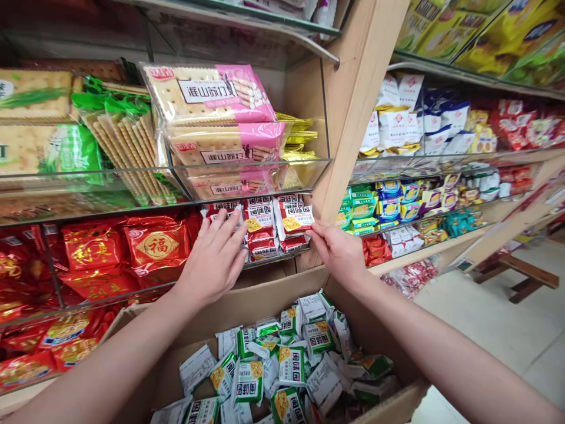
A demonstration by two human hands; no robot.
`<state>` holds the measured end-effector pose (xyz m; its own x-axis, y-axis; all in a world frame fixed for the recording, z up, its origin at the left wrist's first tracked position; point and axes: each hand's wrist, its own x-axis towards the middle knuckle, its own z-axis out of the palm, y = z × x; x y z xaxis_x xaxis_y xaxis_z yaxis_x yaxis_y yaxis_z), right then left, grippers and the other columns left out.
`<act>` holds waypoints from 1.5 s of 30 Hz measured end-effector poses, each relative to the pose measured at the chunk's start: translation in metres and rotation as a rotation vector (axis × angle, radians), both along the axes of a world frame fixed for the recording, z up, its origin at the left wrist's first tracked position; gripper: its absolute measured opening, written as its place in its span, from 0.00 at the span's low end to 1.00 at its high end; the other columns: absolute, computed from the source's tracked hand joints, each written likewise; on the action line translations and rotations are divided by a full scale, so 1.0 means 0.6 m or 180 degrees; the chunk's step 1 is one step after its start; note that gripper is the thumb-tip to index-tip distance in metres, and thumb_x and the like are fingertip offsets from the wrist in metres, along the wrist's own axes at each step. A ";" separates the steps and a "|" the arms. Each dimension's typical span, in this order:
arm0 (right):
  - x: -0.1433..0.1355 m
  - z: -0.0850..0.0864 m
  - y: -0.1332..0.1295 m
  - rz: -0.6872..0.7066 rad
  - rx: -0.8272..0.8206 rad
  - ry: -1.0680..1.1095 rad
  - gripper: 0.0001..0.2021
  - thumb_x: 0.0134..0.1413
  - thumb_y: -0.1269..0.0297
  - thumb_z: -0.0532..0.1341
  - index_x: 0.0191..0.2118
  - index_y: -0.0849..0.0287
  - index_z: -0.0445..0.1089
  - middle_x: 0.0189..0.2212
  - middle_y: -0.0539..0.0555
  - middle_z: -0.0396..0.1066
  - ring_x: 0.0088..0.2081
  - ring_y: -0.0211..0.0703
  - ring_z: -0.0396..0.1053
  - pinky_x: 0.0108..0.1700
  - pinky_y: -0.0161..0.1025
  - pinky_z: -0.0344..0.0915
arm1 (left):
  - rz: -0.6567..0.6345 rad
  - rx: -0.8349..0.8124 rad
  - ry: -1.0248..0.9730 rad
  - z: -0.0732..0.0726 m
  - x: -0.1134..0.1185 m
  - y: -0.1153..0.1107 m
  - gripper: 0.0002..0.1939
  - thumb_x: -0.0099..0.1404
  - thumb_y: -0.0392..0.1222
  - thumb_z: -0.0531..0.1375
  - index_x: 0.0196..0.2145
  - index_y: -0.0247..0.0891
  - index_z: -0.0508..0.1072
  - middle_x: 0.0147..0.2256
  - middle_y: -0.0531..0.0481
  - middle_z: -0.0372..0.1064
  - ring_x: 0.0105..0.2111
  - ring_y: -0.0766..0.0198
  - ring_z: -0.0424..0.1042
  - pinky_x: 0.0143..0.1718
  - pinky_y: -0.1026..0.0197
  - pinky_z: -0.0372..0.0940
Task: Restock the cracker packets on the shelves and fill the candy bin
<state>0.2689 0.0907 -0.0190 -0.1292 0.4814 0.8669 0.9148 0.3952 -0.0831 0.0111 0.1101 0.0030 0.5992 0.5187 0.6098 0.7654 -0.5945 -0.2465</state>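
Small snack packets, red and white [292, 221], stand in a row in the right end of a glass-fronted shelf compartment, and both hands are on them. Nearest the camera, a cardboard box [247, 306] sits open below the forearms, filled with a loose heap of green and white packets [286, 359] of the same small size. Above the box, the left hand [215, 259] lies flat with fingers spread and apart, its palm pressed against the front of the red and white row. The right hand [338, 250] pinches the lower corner of the rightmost packet between thumb and fingertips, closed on it. Left of the row, in the same shelf level, lie red foil packs with gold characters [154, 247]. One shelf higher, pink cracker packs [220, 112] are stacked behind the glass, with green cracker packs [119, 141] beside them on the left. A wooden upright [353, 106] bounds the compartment on the right. Beyond it, further shelves [441, 159] carry mixed bagged snacks, and a wooden stool [525, 280] stands on the pale floor at far right.
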 end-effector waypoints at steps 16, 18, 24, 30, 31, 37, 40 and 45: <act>-0.013 -0.012 -0.012 -0.0449 -0.0727 -0.0885 0.18 0.59 0.59 0.51 0.50 0.63 0.64 0.54 0.60 0.61 0.42 0.43 0.69 0.31 0.35 0.68 | -0.0043 -0.0268 0.0381 -0.003 0.103 0.007 0.26 0.66 0.48 0.44 0.58 0.36 0.57 0.61 0.47 0.49 0.63 0.46 0.38 0.61 0.40 0.39; -0.012 -0.017 -0.015 -0.0525 -0.0860 -0.1145 0.18 0.60 0.61 0.50 0.51 0.66 0.63 0.57 0.62 0.57 0.43 0.45 0.69 0.33 0.37 0.69 | -0.0069 -0.0319 0.0404 -0.002 0.106 0.007 0.26 0.66 0.49 0.45 0.59 0.35 0.56 0.61 0.48 0.49 0.63 0.46 0.38 0.61 0.40 0.39; -0.011 -0.006 -0.016 -0.0683 -0.1181 -0.1473 0.18 0.60 0.70 0.45 0.53 0.64 0.61 0.58 0.61 0.55 0.39 0.45 0.70 0.33 0.39 0.70 | -0.0132 -0.0391 0.0431 0.004 0.112 0.014 0.26 0.66 0.48 0.46 0.59 0.34 0.56 0.61 0.47 0.49 0.63 0.47 0.38 0.60 0.39 0.39; -0.012 0.010 -0.016 -0.0676 -0.1285 -0.1463 0.17 0.58 0.72 0.46 0.51 0.63 0.62 0.57 0.58 0.56 0.39 0.45 0.70 0.31 0.39 0.70 | -0.0103 -0.0371 0.0468 -0.002 0.108 0.011 0.28 0.64 0.46 0.49 0.59 0.32 0.55 0.62 0.45 0.46 0.63 0.47 0.39 0.61 0.41 0.40; -0.012 0.010 -0.016 -0.0630 -0.1277 -0.1396 0.17 0.59 0.71 0.47 0.51 0.62 0.62 0.57 0.58 0.57 0.40 0.45 0.70 0.31 0.39 0.70 | -0.0096 -0.0347 0.0439 -0.004 0.107 0.008 0.28 0.64 0.45 0.49 0.59 0.32 0.54 0.62 0.44 0.46 0.63 0.47 0.39 0.61 0.41 0.40; -0.009 0.003 -0.011 -0.0558 -0.1214 -0.1360 0.20 0.59 0.69 0.47 0.56 0.62 0.56 0.59 0.61 0.52 0.43 0.46 0.69 0.32 0.40 0.70 | -0.0007 -0.0288 0.0324 -0.012 0.113 0.009 0.28 0.65 0.46 0.47 0.60 0.32 0.52 0.62 0.44 0.46 0.63 0.49 0.38 0.61 0.41 0.38; -0.010 0.004 -0.010 -0.0614 -0.1236 -0.1408 0.21 0.58 0.72 0.47 0.57 0.62 0.56 0.59 0.61 0.52 0.43 0.47 0.69 0.31 0.40 0.70 | 0.0028 -0.0311 0.0349 -0.010 0.115 0.012 0.28 0.65 0.46 0.47 0.60 0.31 0.53 0.61 0.42 0.49 0.62 0.48 0.40 0.61 0.41 0.40; -0.008 0.009 -0.019 -0.0531 -0.1222 -0.1458 0.21 0.56 0.73 0.47 0.56 0.63 0.56 0.59 0.61 0.53 0.42 0.47 0.69 0.33 0.41 0.70 | 0.0061 -0.0171 0.0483 -0.011 0.088 -0.006 0.27 0.64 0.40 0.47 0.59 0.27 0.54 0.62 0.40 0.47 0.62 0.47 0.39 0.60 0.43 0.43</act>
<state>0.2639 0.0794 -0.0138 -0.3433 0.7937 0.5021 0.9381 0.2636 0.2247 0.0639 0.1067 -0.0034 0.6721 0.5603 0.4841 0.7331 -0.5955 -0.3285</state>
